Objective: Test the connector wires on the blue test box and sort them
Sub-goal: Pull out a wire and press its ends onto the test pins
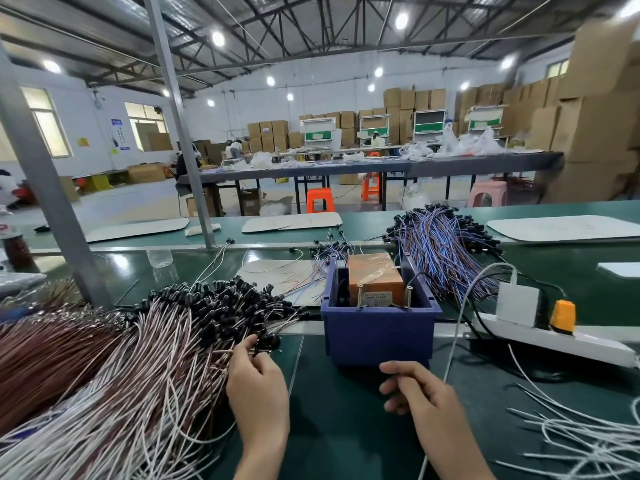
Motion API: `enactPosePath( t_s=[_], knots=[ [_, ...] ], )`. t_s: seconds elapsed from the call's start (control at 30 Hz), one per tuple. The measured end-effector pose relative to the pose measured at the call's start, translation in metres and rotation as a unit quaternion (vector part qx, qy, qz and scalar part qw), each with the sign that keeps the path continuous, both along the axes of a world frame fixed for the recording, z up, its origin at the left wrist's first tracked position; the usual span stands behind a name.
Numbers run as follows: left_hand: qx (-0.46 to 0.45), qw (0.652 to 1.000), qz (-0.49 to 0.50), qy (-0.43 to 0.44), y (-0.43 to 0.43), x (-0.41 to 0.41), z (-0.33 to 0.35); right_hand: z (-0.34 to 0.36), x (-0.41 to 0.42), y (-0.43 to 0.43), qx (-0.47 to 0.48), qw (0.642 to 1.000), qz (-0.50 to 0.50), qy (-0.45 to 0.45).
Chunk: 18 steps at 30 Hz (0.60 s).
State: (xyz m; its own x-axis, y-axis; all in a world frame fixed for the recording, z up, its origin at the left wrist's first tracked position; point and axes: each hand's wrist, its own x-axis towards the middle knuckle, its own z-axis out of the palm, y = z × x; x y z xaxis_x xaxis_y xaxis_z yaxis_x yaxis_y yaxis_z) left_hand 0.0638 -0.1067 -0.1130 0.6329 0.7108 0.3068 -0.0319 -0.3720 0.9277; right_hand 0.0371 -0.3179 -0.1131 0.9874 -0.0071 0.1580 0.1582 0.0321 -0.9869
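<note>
left hand (257, 388): fingers pinch connector wires (194, 327) | right hand (417, 396): fingers curled, grip unclear, near blue test box (377, 336)

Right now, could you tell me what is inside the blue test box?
A film-wrapped orange block sits inside the blue test box, with two upright metal pins before it and a black wire on the right. The front wall hides the floor.

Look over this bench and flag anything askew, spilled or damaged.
Nothing looks damaged or spilled. The white power strip lies slanted across the bench right of the blue test box, and a few loose connector wires stray over the white board beside the box.
</note>
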Motion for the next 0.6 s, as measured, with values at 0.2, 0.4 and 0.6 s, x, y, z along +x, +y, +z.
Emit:
enactPosePath(
  t_s=[0.2,0.4,0.6],
  knots=[
    [-0.005,1.0,0.001,-0.008,-0.001,-0.002,0.002,-0.002,0.0,0.0,0.002,1.0,-0.002,0.006],
    [0.032,0.997,-0.03,-0.071,-0.012,-0.013,0.009,0.001,-0.002,0.0,-0.012,1.0,-0.002,0.013],
    [0.133,0.965,-0.125,-0.19,-0.062,-0.034,0.02,0.003,0.0,0.002,-0.011,1.0,-0.01,0.006]
  ],
)
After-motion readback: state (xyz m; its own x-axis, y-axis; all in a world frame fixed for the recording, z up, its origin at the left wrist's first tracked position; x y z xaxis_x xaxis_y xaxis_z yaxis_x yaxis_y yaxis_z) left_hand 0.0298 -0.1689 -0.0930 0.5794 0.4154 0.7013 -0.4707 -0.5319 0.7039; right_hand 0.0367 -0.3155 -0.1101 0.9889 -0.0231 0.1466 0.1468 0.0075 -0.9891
